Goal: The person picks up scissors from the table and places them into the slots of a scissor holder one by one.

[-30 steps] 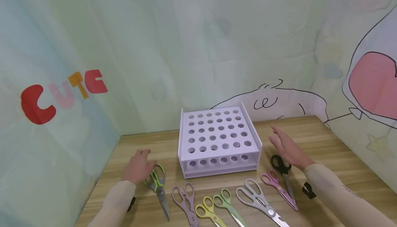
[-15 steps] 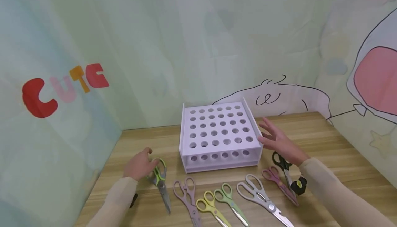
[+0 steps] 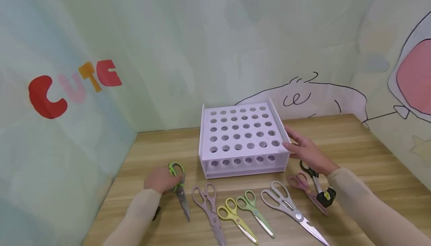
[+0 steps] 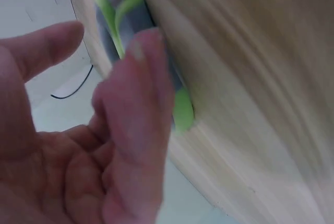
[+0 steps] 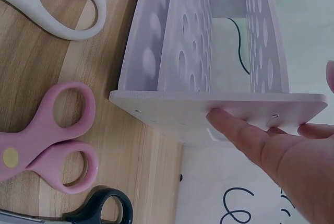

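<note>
The word "CUTE" [image 3: 76, 97] stands on the pale backdrop [image 3: 161, 48] at left. Its capitals are red, pink and orange.

Your right hand [image 3: 310, 154] touches the side of a white perforated rack [image 3: 242, 141].
On the wooden table [image 3: 161, 145], your left hand [image 3: 161, 180] is at the green-and-gray scissors [image 3: 180, 192], beside the mauve scissors [image 3: 214, 219].

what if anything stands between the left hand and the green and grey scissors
Nothing visible does: the left hand is right at the green and grey scissors, overlapping them directly in the left wrist view. Whether it touches them is unclear.
</note>
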### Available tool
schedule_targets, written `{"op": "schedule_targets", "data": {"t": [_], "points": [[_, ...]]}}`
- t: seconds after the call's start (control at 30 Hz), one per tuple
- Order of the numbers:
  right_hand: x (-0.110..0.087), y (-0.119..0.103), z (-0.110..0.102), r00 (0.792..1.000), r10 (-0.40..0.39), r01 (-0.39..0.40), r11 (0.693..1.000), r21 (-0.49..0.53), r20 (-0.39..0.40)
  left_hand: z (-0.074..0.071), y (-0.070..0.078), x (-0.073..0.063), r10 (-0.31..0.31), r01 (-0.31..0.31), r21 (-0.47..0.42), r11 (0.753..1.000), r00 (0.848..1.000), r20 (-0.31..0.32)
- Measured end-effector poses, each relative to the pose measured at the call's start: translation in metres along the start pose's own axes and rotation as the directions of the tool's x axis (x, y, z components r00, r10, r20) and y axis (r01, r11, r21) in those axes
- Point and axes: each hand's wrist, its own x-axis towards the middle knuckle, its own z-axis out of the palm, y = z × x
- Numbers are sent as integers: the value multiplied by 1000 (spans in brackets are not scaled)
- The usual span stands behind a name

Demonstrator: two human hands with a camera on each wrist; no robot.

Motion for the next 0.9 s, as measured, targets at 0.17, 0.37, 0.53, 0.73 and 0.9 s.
{"op": "schedule_targets", "data": {"t": [0.17, 0.37, 0.53, 0.73, 0.9], "points": [[2, 1, -3, 1000, 8, -8, 1000, -1, 1, 4, 7, -9, -54, 51, 59, 997, 997, 48], [3, 3, -3, 1000, 17, -17, 1000, -7, 4, 8, 10, -14, -67, 63, 97, 993, 997, 33], [3, 5, -4, 1000, 19, -19, 1000, 4, 2, 7, 11, -11, -59, 55, 85, 995, 997, 40], [3, 8, -5, 1000, 24, -24, 1000, -3, 1, 5, 8, -7, -56, 54, 28, 998, 995, 82], [3, 8, -6, 1000, 25, -25, 1000, 4, -1, 4, 6, -1, -80, 84, -40, 996, 992, 101]]}}
